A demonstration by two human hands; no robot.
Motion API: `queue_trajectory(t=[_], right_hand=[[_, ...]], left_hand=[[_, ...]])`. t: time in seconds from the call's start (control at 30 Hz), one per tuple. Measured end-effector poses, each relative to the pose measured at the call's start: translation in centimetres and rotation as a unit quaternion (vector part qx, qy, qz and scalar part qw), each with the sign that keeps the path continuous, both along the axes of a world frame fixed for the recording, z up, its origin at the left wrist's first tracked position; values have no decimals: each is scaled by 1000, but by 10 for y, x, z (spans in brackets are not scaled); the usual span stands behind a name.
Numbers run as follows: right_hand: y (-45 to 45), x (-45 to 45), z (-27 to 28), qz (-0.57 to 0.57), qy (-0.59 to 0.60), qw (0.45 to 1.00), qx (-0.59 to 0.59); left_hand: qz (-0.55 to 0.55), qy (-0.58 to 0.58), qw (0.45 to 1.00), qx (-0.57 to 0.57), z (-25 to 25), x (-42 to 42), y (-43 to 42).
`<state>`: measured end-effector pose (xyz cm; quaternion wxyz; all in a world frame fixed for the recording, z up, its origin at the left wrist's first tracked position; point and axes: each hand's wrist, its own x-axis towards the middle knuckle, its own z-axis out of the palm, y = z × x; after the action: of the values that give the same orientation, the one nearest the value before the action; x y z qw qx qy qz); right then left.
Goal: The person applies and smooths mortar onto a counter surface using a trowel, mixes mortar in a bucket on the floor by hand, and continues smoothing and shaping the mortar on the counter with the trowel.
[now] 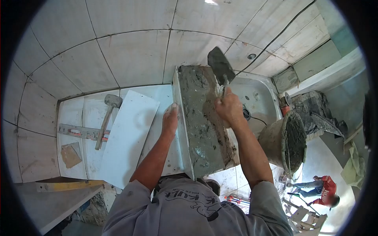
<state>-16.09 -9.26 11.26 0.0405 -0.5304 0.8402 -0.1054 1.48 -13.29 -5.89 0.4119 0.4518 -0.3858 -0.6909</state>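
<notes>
My right hand [229, 107] is closed around the handle of a trowel [220, 65]. Its flat, mortar-coated blade points up toward the wall, above the right edge of a ledge covered in wet grey mortar [197, 102]. Along the ledge's left side stands a narrow white tile [182, 129]. My left hand [170, 118] rests against that tile's outer face, fingers stretched out and holding nothing. Beside my left forearm, a loose white tile [128, 137] lies at an angle on the tiled surface.
A mallet [113, 101] lies across a spirit level [82, 131] on the left. On the right are a white basin [258, 94], a mortar-filled bucket [275, 139] and an angle grinder [285, 105]. A black cable [275, 39] hangs across the wall. Another person [325, 191] is at lower right.
</notes>
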Motion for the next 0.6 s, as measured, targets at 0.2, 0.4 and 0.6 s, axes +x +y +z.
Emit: queue_trajectory(t=[0.2,0.4,0.6], right_hand=[[10,-36,-6,-1,-192,981,38],[-7,-37,-10,-91,-436,895,25],[-54,-31,-16,-52,-433,895,99]], left_hand=[[3,33,999,10,10,-2,-4],[-83,33,996,25,4,5,-18],[-58,64,996,-10,13,-3,-43]])
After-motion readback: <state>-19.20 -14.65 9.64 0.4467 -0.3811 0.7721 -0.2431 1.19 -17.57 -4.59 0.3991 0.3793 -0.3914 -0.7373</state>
